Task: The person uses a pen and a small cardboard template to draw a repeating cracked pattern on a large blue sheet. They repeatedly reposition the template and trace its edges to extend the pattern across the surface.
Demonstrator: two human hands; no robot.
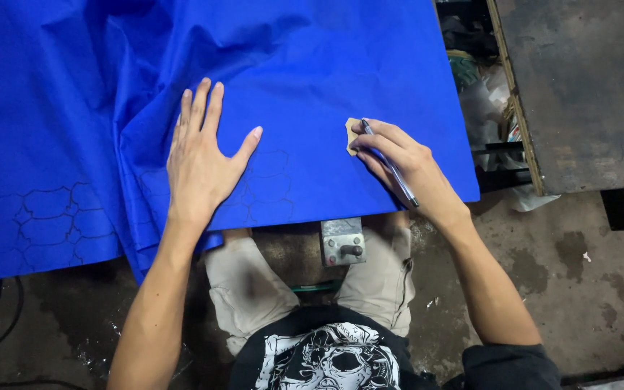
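Left hand (200, 155) lies flat, fingers spread, pressing the blue fabric (312, 65) on the table; right hand (399, 159) grips a pen (391, 167) against a small tan template (352, 134). Traced shapes fill the lower left and centre; the cloth above and to the right is unmarked

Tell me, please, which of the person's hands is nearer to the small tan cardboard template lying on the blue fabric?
Right. The right hand, holding a pen, pins the small tan cardboard template with its fingertips. The left hand lies flat on the blue fabric, well apart.
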